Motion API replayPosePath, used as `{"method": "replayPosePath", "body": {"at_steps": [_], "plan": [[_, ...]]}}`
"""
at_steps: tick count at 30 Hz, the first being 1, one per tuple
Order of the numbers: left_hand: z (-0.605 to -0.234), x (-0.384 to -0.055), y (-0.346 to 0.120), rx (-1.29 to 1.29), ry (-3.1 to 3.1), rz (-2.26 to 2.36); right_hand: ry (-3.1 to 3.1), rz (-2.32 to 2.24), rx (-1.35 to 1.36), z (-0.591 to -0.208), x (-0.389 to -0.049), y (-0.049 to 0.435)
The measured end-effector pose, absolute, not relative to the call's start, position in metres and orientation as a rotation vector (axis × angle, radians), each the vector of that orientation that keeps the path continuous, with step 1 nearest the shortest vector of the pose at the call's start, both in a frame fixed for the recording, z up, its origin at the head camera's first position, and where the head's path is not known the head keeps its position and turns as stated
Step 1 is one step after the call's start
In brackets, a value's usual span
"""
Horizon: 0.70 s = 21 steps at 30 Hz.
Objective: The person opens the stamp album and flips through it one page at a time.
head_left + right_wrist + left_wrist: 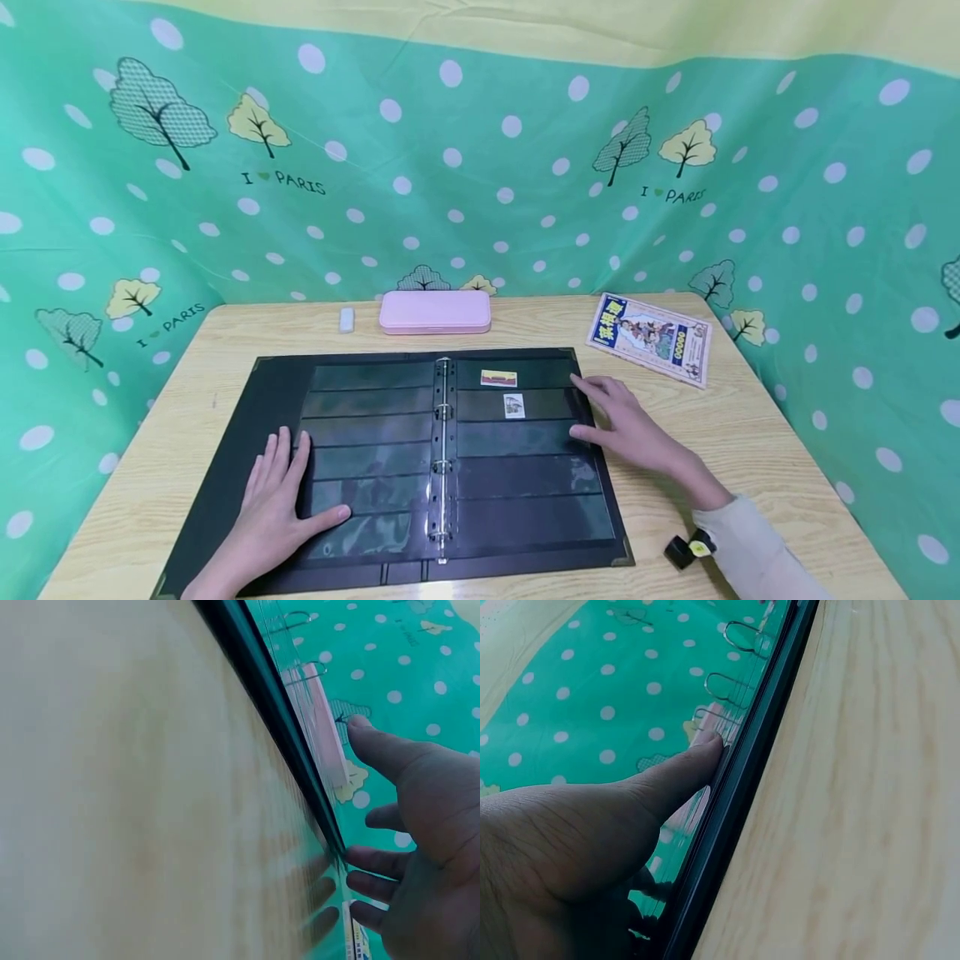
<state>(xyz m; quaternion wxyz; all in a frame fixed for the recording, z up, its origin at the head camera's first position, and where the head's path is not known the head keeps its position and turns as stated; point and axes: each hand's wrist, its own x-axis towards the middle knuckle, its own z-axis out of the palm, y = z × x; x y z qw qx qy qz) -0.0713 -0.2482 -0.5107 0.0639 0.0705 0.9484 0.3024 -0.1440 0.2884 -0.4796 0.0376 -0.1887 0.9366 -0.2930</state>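
Observation:
A black ring binder album lies spread on the table, its pages divided into several clear pocket rows. Two stamps sit in the right page's upper rows: a yellow and red stamp and, below it, a white stamp. My left hand rests with straight fingers on the left page; its thumb touches the page in the left wrist view. At the right edge of the album is my right hand, fingers extended and nothing held. In the right wrist view, its fingertips are beside the album's edge.
Behind the album stand a pink case and a small white eraser-like block. A printed booklet lies at the table's back right. Green dotted cloth encloses the table's back and sides. Near the right sleeve is a small black object.

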Motion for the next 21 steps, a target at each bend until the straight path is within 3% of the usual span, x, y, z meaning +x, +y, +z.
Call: {"method": "replayPosePath", "body": {"at_steps": [14, 21], "plan": [[-0.511, -0.073, -0.248, 0.184, 2.874, 0.892, 2.961, -0.812, -0.327, -0.492, -0.179, 0.269], [-0.511, -0.074, -0.247, 0.174, 2.874, 0.880, 2.983, -0.738, -0.343, -0.498, -0.188, 0.265]]}}
